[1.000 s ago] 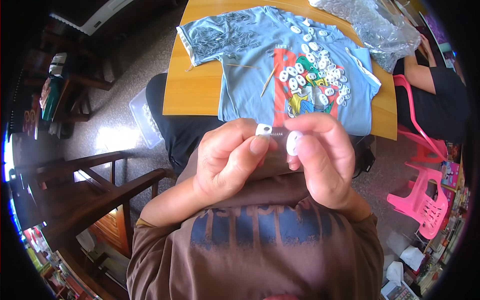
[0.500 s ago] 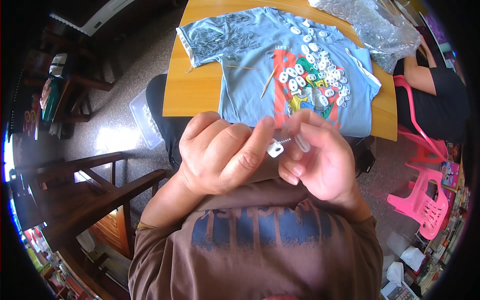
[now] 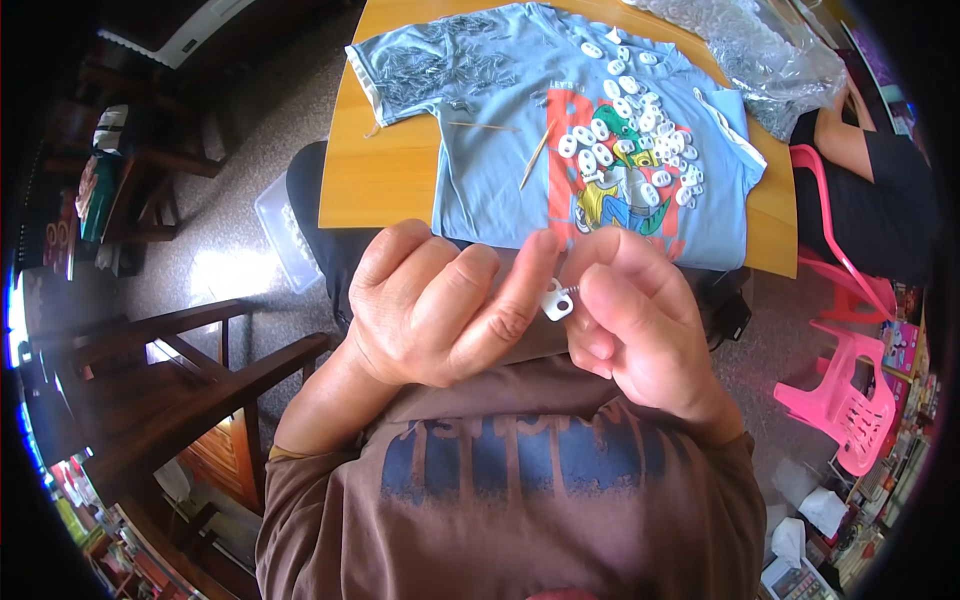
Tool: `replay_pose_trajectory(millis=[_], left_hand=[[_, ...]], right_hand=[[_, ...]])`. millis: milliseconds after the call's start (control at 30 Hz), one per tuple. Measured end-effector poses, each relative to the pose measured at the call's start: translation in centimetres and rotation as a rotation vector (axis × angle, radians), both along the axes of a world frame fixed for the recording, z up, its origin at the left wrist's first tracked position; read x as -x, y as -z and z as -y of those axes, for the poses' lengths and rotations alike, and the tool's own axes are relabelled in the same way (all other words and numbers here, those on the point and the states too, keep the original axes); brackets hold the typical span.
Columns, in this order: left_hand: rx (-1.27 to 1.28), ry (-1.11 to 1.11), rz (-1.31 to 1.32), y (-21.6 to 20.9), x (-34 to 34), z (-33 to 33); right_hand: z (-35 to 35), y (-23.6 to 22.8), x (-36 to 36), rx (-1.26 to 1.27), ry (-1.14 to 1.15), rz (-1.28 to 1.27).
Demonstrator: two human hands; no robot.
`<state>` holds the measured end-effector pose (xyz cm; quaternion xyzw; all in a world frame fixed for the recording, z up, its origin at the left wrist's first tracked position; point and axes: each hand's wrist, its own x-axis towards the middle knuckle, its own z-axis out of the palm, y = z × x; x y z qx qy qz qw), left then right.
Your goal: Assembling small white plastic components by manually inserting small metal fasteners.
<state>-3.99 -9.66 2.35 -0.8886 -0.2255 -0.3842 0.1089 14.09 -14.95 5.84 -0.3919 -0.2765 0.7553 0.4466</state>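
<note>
Above my lap, my left hand (image 3: 440, 305) pinches a small white plastic piece with a round hole (image 3: 558, 303), which looks like the inner part of a cord lock. A thin metal spring (image 3: 572, 290) juts from its right side. My right hand (image 3: 640, 320) is closed at the spring's other end, its thumb and fingertips touching or nearly touching it. The white oval piece it held a moment before is hidden by the fingers. Beyond, white oval two-hole pieces (image 3: 587, 160) lie scattered over a light blue T-shirt (image 3: 480, 190), and a heap of metal springs (image 3: 440, 65) covers its sleeve.
The shirt is spread on a wooden table (image 3: 375, 190). Two thin wooden sticks (image 3: 535, 160) lie on it. A clear plastic bag (image 3: 770, 60) sits at the far right, near a seated person (image 3: 900, 200). A pink chair (image 3: 845, 400) stands right, a dark wooden chair (image 3: 230, 375) left.
My right hand has brought its white oval piece left onto the spring's free end. Its fingers have closed around it, covering the oval piece and most of the spring. My left hand barely moved.
</note>
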Motion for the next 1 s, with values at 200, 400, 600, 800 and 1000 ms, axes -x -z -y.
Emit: replay_pose_trajectory(millis=[200,400,600,800,1000], left_hand=[[0.045,0.046,0.068,0.7,-0.6,-0.3],[0.353,0.236,0.251,0.8,-1.2,0.0],[1.029,0.462,0.411,-0.3,-1.4,1.2],[1.768,0.558,0.791,-1.1,-2.0,2.4],[1.858,0.529,1.063,-0.8,-2.4,2.4]], right_hand=[[0.1,0.1,0.0,-0.100,0.041,0.134],[0.2,0.1,-0.1,-0.114,0.074,0.141],[0.3,0.1,0.4,-0.137,0.149,0.094],[0.0,0.4,0.4,-0.172,0.125,0.019],[-0.3,0.0,0.5,-0.278,0.100,0.119]])
